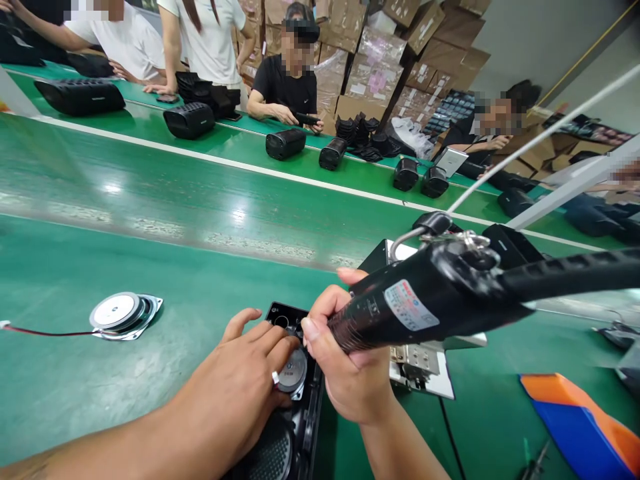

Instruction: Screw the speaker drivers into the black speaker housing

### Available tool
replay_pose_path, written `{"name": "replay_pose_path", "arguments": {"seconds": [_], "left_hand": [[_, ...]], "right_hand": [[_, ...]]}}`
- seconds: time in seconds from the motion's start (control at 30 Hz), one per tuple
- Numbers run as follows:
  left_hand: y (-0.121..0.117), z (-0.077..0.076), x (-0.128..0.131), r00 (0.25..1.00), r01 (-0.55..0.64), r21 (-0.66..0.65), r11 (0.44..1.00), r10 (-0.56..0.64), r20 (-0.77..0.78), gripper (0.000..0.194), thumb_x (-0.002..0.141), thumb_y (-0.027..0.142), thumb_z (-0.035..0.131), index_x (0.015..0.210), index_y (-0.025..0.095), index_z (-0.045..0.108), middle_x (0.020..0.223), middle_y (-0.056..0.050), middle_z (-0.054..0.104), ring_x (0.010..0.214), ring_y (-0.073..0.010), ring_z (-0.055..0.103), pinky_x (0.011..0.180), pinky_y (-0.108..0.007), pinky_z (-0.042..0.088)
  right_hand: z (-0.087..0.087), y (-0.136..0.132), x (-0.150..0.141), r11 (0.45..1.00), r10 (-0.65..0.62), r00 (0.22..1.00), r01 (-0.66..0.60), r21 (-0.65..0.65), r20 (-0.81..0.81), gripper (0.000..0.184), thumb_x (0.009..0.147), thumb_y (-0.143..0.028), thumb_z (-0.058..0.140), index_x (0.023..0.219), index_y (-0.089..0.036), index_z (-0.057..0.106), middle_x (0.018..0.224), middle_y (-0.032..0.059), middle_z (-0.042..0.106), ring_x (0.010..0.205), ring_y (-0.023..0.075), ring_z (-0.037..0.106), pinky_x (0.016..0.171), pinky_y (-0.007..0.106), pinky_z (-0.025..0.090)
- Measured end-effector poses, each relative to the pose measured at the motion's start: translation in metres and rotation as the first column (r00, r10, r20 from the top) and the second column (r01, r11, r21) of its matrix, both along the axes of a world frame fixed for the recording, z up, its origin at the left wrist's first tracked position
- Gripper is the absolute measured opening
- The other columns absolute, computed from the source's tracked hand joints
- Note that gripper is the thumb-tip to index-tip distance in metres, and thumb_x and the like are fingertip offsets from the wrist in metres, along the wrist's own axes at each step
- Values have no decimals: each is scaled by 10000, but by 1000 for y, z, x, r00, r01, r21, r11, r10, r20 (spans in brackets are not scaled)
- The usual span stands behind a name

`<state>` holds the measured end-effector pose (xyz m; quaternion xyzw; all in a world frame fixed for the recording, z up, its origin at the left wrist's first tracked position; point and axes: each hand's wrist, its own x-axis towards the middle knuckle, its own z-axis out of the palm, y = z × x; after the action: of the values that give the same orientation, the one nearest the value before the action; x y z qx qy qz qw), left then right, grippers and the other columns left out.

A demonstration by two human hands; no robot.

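Observation:
My right hand (345, 360) grips a black electric screwdriver (425, 303), its body tilted up to the right and its tip hidden behind my fingers over a black speaker housing (295, 427). My left hand (245, 387) lies flat on that housing, fingers pressing a round speaker driver (294, 370) seated in it. A second loose speaker driver (125, 313) with a red wire (45, 331) lies on the green bench to the left.
A metal plate with a circuit part (423, 367) sits right of the housing. Orange-blue tray (583, 420) at lower right. A green conveyor belt (175, 193) runs across, with black speaker shells (285, 143) beyond it and several people working on the far side.

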<state>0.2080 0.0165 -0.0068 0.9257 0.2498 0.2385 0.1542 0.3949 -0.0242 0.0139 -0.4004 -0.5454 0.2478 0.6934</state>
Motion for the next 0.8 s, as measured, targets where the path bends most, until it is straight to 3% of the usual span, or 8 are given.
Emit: {"name": "replay_pose_path", "arguments": {"seconds": [0.17,0.3,0.47,0.63,0.8], "left_hand": [[1,7,-3,998,33,-137,990,-25,64,462,875,94,708,1297,279,744,1225,21,856,1139,-271,816,1340,-444,181],[0,16,-4,996,45,-128,991,-34,87,453,872,74,732,1269,292,756,1185,44,864,1093,-248,829,1342,-389,162],[0,9,-3,988,68,-138,988,-47,150,432,921,101,757,1295,314,721,1174,65,850,1065,-232,824,1347,-410,170],[-1,6,-3,995,43,-92,995,-35,91,436,900,87,737,1281,299,735,1139,42,858,1026,-262,816,1317,-481,235],[-4,8,1,1000,23,-52,998,-23,9,362,864,66,759,1179,242,747,1092,-6,848,1008,-298,800,1275,-546,310]], "right_hand": [[2,-3,1,1000,-1,997,-2,-26,-79,595,1099,-194,786,1590,-372,502,871,-61,604,596,174,556,575,355,543],[6,-8,1,1000,-27,998,27,-13,-58,662,1089,-173,787,1634,-365,464,895,-45,617,621,187,572,580,365,537],[8,-9,1,1000,-21,999,21,1,-31,669,1077,-128,771,1632,-340,462,892,-49,621,632,179,583,581,336,537],[4,-7,1,1000,8,1000,-8,21,-20,651,1057,-82,744,1608,-330,503,886,-51,627,641,171,593,574,312,538],[-5,-9,4,1000,23,1000,-23,16,13,434,1063,-150,778,1441,-318,645,886,-34,642,686,190,609,638,349,610]]}}
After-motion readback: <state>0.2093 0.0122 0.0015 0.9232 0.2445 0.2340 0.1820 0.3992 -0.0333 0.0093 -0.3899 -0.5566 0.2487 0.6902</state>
